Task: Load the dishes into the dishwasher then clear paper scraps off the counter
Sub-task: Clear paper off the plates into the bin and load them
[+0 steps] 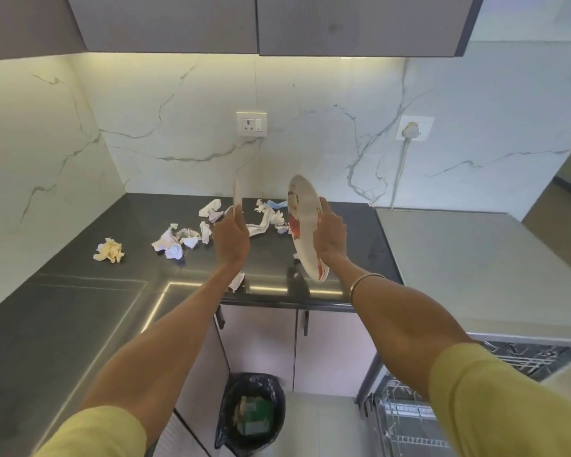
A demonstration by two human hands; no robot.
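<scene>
Holding plates upright above counter (pixel 310 258): left hand (pixel 231 237) fingers gripping edge-on plate (pixel 237 196), right hand (pixel 332 234) gripping patterned plate (pixel 302 222).

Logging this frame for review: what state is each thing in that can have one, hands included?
Left hand: grips a plate, raised.
Left plate: held edge-on, above the counter.
Right hand: grips a plate.
Right plate: held tilted, patterned face visible.
Paper scraps: crumpled, scattered on the counter.
Dishwasher: open, racks in view, visible part empty.
Bin: open, lined, rubbish inside.
Left socket: nothing plugged in.
Right socket: plug in.
</scene>
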